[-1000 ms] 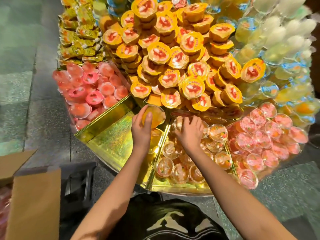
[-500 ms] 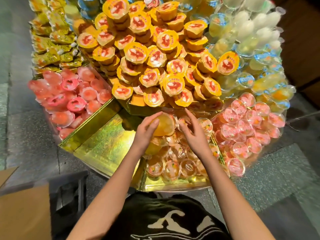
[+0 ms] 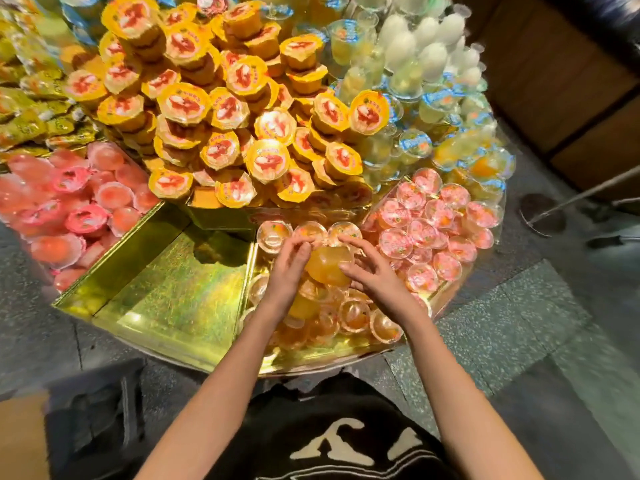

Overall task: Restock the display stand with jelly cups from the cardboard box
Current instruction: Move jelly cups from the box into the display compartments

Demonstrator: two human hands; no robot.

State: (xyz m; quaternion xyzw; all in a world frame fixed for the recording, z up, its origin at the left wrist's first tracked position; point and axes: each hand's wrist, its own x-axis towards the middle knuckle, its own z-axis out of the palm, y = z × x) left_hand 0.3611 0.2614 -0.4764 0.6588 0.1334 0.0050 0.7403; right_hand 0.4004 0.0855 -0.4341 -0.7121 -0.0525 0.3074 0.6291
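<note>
Orange jelly cup [image 3: 329,270]: both flanks covered by fingers of left hand [image 3: 289,271] and right hand [image 3: 375,277]; lid side not visible. Right hand gripping or only touching: cannot tell. Clear cups [image 3: 353,317] under hands and forearms partly hidden. Cardboard box [image 3: 20,441] cut off by left and bottom edges, contents out of sight. Yellow-lidded cups [image 3: 221,109]: lid print too blurred to read, pile cut by top edge. Pink cups [image 3: 69,202] smeared, clipped at left edge. Dark object [image 3: 97,420] beside box blurred, unidentifiable.
</note>
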